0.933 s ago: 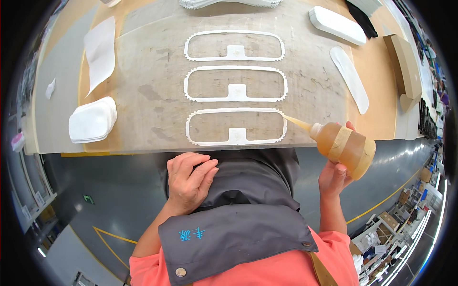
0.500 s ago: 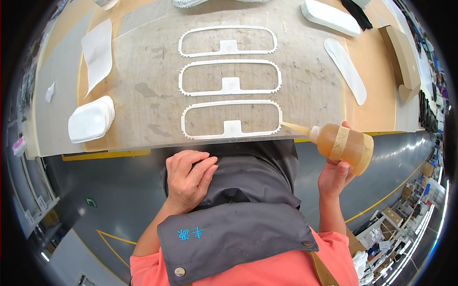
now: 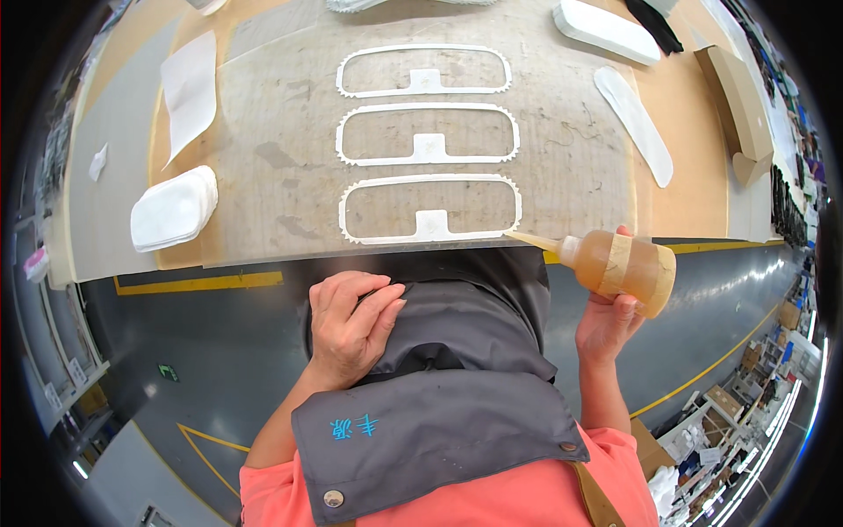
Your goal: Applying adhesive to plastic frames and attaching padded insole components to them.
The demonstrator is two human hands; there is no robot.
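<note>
My right hand (image 3: 610,321) is wrapped round a squeeze bottle (image 3: 628,270) of amber liquid with a band of tan tape. The bottle lies tilted, its long thin nozzle pointing left. Its tip is at the lower right corner of the nearest white frame piece (image 3: 430,237), a flat rounded outline with toothed ends and a tab. Two similar pieces, the middle one (image 3: 428,162) and the far one (image 3: 425,92), lie in a column beyond it. My left hand (image 3: 351,321) rests in front of the dark apron (image 3: 439,439), fingers loosely curled in, with nothing visible in them.
The pieces lie on a stained sheet-covered table (image 3: 272,202). A stack of white pads (image 3: 174,211) and a white sheet (image 3: 189,97) lie at left. On the right are a long white strip (image 3: 634,123), a white pad stack (image 3: 606,31) and a cardboard box (image 3: 736,110).
The bottle has moved slightly left in my right hand. Its nozzle tip has gone from the nearest piece's right end round to its lower right corner. My left hand has barely moved.
</note>
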